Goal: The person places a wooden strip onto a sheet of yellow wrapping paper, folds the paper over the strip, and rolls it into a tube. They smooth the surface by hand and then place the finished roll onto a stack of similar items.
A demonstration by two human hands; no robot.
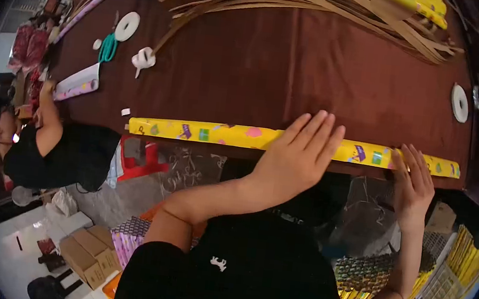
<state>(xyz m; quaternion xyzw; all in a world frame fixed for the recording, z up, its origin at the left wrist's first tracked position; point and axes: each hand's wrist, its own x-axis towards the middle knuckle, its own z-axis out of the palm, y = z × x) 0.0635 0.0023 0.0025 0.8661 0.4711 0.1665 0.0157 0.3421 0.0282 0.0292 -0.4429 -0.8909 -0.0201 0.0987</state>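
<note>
A roll of yellow patterned wrapping paper (223, 134) is laid lengthwise along the near edge of the brown-covered bench (229, 83); by its look, it is being pressed or rolled. The left hand (294, 161) is spread palm-down across its middle, fingers nearly straight, with nothing clasped. The right hand (414, 196) is open too, fingers extended over the roll near its right end; whether its thumb is tucked beneath cannot be told. For any further rolling, even pressure from both palms would be called for, so that the paper is kept straight.

Little margin is left on the near side, where the roll could be tipped off. Wider room is offered beyond it, bounded by brown strips (304, 0) at the far side and a white tape roll (460, 104) near the right edge.
</note>
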